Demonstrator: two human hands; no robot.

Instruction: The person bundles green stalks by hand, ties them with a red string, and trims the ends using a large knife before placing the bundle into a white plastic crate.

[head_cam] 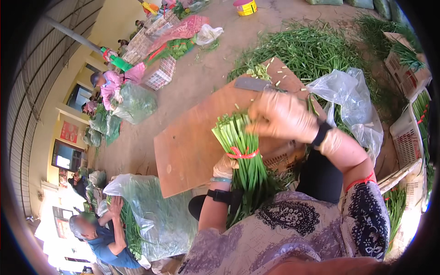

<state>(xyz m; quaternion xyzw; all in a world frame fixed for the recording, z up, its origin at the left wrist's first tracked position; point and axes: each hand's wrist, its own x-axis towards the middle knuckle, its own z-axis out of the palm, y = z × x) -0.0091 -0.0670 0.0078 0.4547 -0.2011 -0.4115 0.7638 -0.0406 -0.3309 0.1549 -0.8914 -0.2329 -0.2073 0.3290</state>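
Note:
My gloved left hand is closed on a bundle of long green stalks, bound with a red tie. The pale cut ends point up and away from me; the leafy ends hang towards my lap. Blurred, my gloved right hand is just right of the cut ends, above the wooden board; whether it holds anything cannot be told. Beyond it a cleaver's broad blade lies on the board, its handle partly hidden by the right hand. Short cut stalk pieces lie beside the blade.
A heap of green leaves lies beyond the board, a clear plastic bag at its right. White plastic crates with bundles stand at the right. Left, a co-worker handles greens by a large plastic bag; another person is farther off.

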